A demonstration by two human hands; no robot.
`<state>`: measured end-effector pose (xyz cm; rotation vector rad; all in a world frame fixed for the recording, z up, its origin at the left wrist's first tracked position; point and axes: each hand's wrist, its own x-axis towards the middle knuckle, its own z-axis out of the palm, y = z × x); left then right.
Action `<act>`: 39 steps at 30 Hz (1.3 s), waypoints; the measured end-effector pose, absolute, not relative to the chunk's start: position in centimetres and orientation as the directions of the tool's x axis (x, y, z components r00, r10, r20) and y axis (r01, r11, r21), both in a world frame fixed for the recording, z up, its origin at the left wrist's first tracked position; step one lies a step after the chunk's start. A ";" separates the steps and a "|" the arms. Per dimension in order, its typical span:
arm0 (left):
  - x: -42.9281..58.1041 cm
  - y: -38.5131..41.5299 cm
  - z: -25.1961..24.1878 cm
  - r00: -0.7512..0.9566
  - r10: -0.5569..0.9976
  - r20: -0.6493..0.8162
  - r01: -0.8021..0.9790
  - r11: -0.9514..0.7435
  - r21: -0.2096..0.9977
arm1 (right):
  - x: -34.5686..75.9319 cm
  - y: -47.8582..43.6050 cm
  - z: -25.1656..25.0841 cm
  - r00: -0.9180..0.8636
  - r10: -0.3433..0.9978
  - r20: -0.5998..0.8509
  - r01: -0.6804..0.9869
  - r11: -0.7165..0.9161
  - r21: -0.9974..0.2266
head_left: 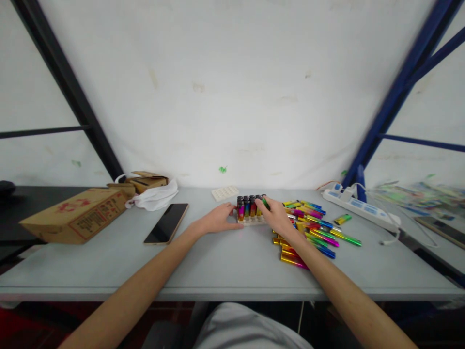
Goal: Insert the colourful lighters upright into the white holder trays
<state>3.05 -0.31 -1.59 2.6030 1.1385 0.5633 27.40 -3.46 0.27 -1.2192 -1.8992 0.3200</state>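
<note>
A white tray [250, 222] with rows of holes lies mid-table. Several shiny coloured lighters [252, 207] with black tops stand upright in its rear rows, and one more stands at the front left. My left hand [220, 218] steadies the tray's left end, thumb at the front corner and fingers behind. Over the right end, my right hand [275, 213] is closed on a green lighter [266, 203]; its lower end is hidden by the fingers. A loose heap of metallic lighters [319, 230] lies beside and partly beneath my right forearm.
Behind the tray lies a second white holed tray [224, 193]. To the left are a phone [166, 223], a white plastic bag [154, 196] and a cardboard box [78, 213]. A white power strip [361, 208] with cables lies at the right, near a blue metal frame [390, 109].
</note>
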 end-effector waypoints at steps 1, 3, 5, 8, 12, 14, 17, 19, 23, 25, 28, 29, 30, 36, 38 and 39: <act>3.1 -0.3 -1.6 0.620 0.745 0.246 0.653 -0.664 0.363 | 27.4 -3.5 0.3 -0.192 0.844 0.501 0.624 0.499 -0.601; 3.1 -0.3 -1.6 0.619 0.747 0.244 0.659 -0.663 0.357 | 27.6 -3.7 0.5 -0.219 0.848 0.482 0.616 0.503 -0.606; 3.1 -0.4 -1.5 0.616 0.747 0.248 0.657 -0.662 0.360 | 27.7 -3.7 0.6 -0.264 0.835 0.483 0.609 0.532 -0.588; 3.1 -0.4 -1.5 0.619 0.744 0.253 0.655 -0.666 0.357 | 27.9 -3.6 0.9 -0.362 0.749 0.555 0.618 0.639 -0.459; 3.1 -0.4 -1.5 0.625 0.741 0.246 0.655 -0.669 0.351 | 27.9 -3.5 0.9 -0.383 0.687 0.618 0.658 0.672 -0.340; 3.1 -0.4 -1.5 0.627 0.736 0.254 0.644 -0.674 0.362 | 27.9 -3.5 0.8 -0.350 0.720 0.599 0.673 0.638 -0.374; 3.2 -0.5 -1.4 0.626 0.736 0.257 0.643 -0.674 0.364 | 27.8 -3.4 0.5 -0.341 0.759 0.554 0.682 0.606 -0.410; 3.2 -0.5 -1.3 0.624 0.742 0.243 0.654 -0.667 0.356 | 27.7 -3.2 0.2 -0.368 0.765 0.528 0.684 0.608 -0.404; 3.2 -0.6 -1.2 0.622 0.749 0.230 0.665 -0.660 0.351 | 27.6 -2.8 -0.4 -0.428 0.770 0.473 0.701 0.613 -0.364; 3.2 -0.5 -1.2 0.622 0.747 0.235 0.660 -0.662 0.356 | 27.5 -2.6 -0.6 -0.436 0.771 0.464 0.713 0.611 -0.345; 3.1 -0.4 -1.4 0.623 0.745 0.237 0.655 -0.663 0.362 | 27.4 -2.6 -0.6 -0.459 0.767 0.448 0.718 0.617 -0.321; 3.1 -0.4 -1.5 0.621 0.748 0.236 0.659 -0.661 0.360 | 27.3 -2.6 -0.6 -0.470 0.765 0.440 0.721 0.620 -0.309; 3.1 -0.3 -1.6 0.617 0.751 0.234 0.664 -0.657 0.356 | 27.2 -2.6 -0.6 -0.481 0.763 0.433 0.724 0.624 -0.294; 3.2 -0.5 -1.3 0.618 0.749 0.240 0.663 -0.660 0.353 | 26.7 -2.5 -0.3 -0.497 0.771 0.399 0.774 0.602 -0.198; 3.3 -0.6 -1.2 0.619 0.750 0.234 0.666 -0.659 0.350 | 26.7 -2.6 -0.2 -0.494 0.783 0.378 0.786 0.588 -0.190; 3.3 -0.6 -1.2 0.618 0.751 0.232 0.668 -0.658 0.348 | 26.9 -2.7 -0.1 -0.499 0.784 0.368 0.784 0.590 -0.193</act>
